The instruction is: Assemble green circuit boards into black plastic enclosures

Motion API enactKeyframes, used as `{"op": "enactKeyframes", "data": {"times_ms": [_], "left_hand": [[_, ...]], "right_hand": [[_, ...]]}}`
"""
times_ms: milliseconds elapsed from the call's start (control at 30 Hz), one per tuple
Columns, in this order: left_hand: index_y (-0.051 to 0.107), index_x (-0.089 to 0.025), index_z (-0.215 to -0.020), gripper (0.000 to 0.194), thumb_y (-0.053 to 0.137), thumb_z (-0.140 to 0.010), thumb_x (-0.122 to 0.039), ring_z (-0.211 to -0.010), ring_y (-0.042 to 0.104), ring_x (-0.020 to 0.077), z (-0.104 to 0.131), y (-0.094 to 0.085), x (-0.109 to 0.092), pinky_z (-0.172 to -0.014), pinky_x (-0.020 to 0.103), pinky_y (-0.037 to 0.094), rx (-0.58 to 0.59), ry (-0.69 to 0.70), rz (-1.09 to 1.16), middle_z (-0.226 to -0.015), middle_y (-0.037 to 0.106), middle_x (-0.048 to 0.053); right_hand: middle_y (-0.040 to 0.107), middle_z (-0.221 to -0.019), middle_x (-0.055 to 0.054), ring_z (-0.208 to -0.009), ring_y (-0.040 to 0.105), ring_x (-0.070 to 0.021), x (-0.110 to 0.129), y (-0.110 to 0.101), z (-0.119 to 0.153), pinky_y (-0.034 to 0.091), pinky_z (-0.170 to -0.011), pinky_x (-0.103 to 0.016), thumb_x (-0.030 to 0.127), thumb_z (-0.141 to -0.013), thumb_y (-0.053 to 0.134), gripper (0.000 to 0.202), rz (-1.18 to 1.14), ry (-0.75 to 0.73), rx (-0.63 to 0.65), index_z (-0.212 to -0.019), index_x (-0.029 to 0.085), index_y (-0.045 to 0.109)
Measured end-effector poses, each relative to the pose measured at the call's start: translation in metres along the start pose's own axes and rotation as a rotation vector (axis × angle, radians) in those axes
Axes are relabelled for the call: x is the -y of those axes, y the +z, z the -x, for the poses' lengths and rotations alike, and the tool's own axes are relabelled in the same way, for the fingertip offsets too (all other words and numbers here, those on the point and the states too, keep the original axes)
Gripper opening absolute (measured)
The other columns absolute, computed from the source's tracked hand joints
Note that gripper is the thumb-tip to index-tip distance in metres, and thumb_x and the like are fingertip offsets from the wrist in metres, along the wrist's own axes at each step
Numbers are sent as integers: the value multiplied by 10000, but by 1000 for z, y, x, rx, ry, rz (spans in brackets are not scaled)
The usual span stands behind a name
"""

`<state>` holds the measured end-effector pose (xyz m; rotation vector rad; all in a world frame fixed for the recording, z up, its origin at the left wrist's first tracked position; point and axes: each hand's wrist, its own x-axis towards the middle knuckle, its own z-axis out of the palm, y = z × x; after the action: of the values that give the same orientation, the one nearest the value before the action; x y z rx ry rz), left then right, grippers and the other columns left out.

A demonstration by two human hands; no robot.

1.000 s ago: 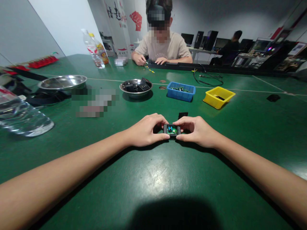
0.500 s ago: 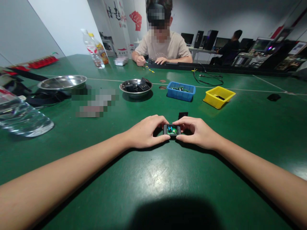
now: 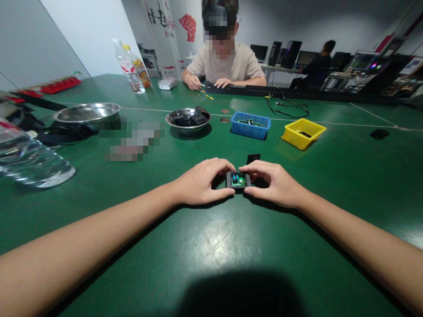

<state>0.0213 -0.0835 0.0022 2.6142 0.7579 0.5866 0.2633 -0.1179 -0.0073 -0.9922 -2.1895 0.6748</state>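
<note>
Directly in front of us, a small black case sits on the green table, its open side up. Inside it we see a green circuit board with a pair of blue parts toward the left.

Our left hand has the left end of the case, thumb at the near edge and fingers at the far edge, opened only as wide as the case is deep. Our right hand grips the right end in the same way, its fingertips close to those of the left.

Just beyond the right fingers lies a flat black piece. Farther out, from left to right, we have a metal bowl of black parts, a blue tray holding circuit boards, and a yellow tray with something dark inside. Well to our left are a water bottle lying tilted and a wide metal dish. Across the table, a co-worker in a light shirt leans over a long black bar.
</note>
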Motion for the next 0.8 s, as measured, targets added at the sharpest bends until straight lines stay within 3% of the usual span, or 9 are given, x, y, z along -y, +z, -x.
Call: {"op": "enactKeyframes", "data": {"times_ms": [367,800], "left_hand": [[615,-170,-1139,354,679,-824,-318,-866,661,181,0,3,0,-772,286,493,-33,22,-22,-972,702,40],[622,-159,-1134,345,658,-848,-349,-832,651,191,0,0,-1,-757,298,483,-21,45,-83,-921,694,46]], "right_hand": [[677,-921,-54,-772,620,-161,1,1,0,501,-724,-299,285,-815,731,351,46,-45,-25,-1144,167,693],[652,-905,-42,-792,610,-163,3,0,0,496,-740,-303,263,-800,754,364,46,-30,-28,-1147,168,697]]}}
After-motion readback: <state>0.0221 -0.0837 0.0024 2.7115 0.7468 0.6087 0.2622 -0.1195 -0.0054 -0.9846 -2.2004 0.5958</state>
